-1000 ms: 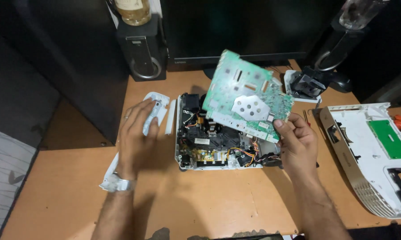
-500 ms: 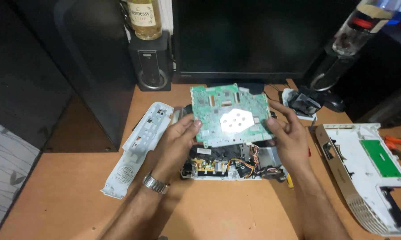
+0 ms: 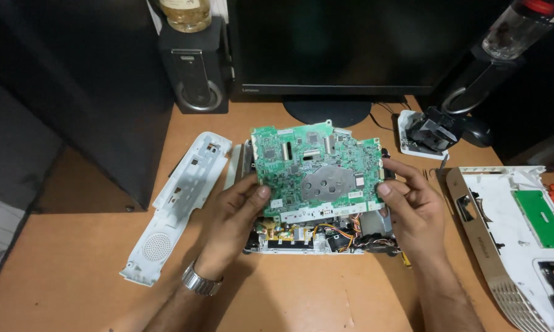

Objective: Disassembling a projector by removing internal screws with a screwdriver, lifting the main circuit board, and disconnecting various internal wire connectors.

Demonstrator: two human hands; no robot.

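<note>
Orange-brown desk (image 3: 301, 295) fills the view, with a dark monitor (image 3: 344, 43) standing at the back edge and a small black speaker (image 3: 194, 74) to its left. At the middle of the desk sits an opened device chassis (image 3: 320, 237), its wires and metal parts exposed along the front.

Both hands hold a green circuit board (image 3: 317, 169) just above that chassis, component side up and roughly level. The left hand (image 3: 234, 218) grips the board's left edge, thumb on top near the lower corner and fingers curled underneath; a metal watch (image 3: 201, 281) sits on that wrist. The right hand (image 3: 412, 206) pinches the right edge, thumb on the top face and fingers wrapped around the side.

Left of the hands a long white plastic panel (image 3: 178, 206) lies flat on the desk, apart from the chassis. To the right lies a white housing cover (image 3: 516, 240) with a gold rim and a green board inside. Near the monitor's foot a small black part (image 3: 430, 130) rests on a white base.
</note>
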